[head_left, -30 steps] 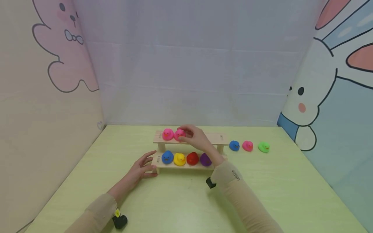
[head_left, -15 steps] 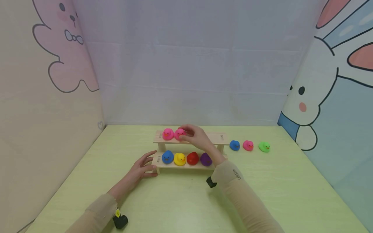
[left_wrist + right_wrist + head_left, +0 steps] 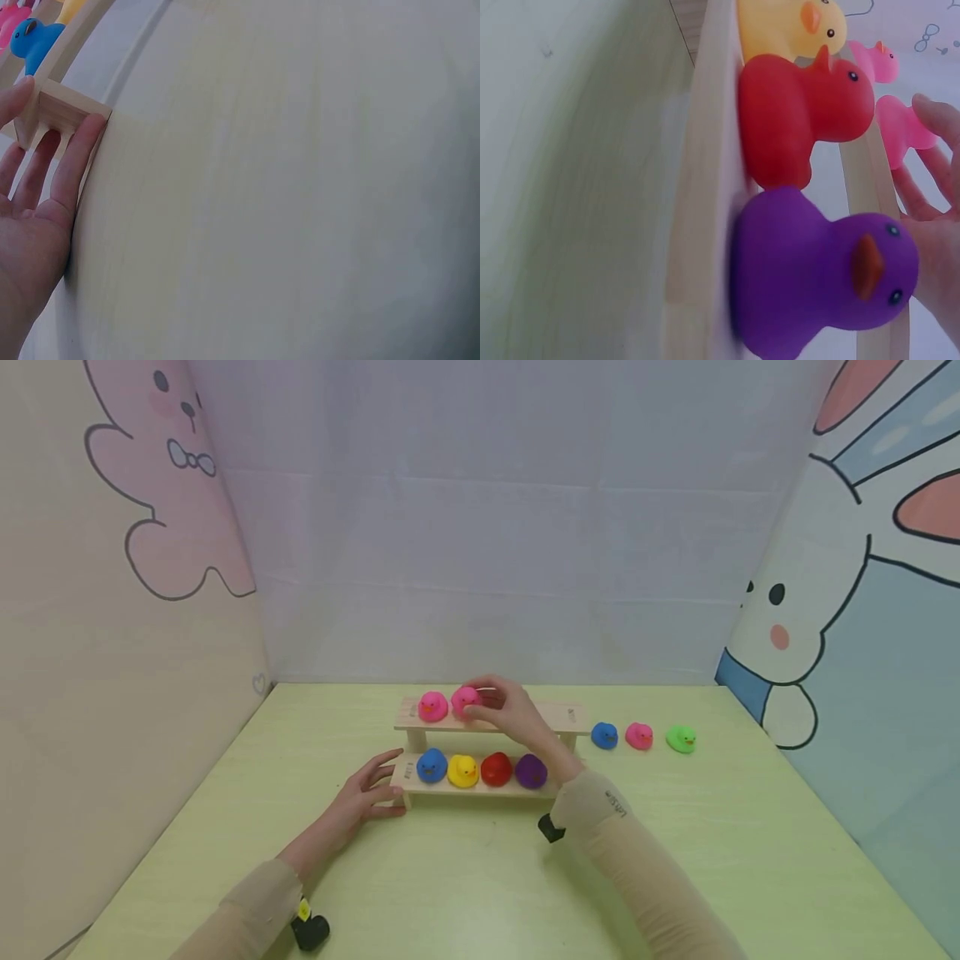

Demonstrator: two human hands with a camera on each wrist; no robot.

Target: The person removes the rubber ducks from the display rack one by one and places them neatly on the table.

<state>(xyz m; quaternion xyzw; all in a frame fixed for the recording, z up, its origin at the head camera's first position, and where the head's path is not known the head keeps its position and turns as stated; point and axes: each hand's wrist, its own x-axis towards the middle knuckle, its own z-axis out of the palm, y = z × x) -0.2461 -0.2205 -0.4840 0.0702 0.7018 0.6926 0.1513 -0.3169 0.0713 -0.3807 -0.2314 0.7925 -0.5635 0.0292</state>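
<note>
My right hand (image 3: pixel 517 714) pinches a pink rubber duck (image 3: pixel 465 699) between thumb and fingers, over the upper board of a two-tier wooden stand (image 3: pixel 551 717). Another pink duck (image 3: pixel 432 706) sits to its left on that board. Along the lower board stand a blue duck (image 3: pixel 431 766), a yellow duck (image 3: pixel 462 771), a red duck (image 3: pixel 496 769) and a purple duck (image 3: pixel 531 772). My left hand (image 3: pixel 360 797) rests at the lower board's left end. In the left wrist view its fairly straight fingers (image 3: pixel 73 161) touch the stand's end leg (image 3: pixel 64 112).
On the table right of the stand sit a loose blue duck (image 3: pixel 604 736), a pink duck (image 3: pixel 640 736) and a green duck (image 3: pixel 682 739). A pale curtain (image 3: pixel 487 568) hangs behind the table, with printed panels at both sides.
My right hand and the pinched pink duck have shifted slightly right and up, widening the gap to the other pink duck. My left hand has stayed in place.
</note>
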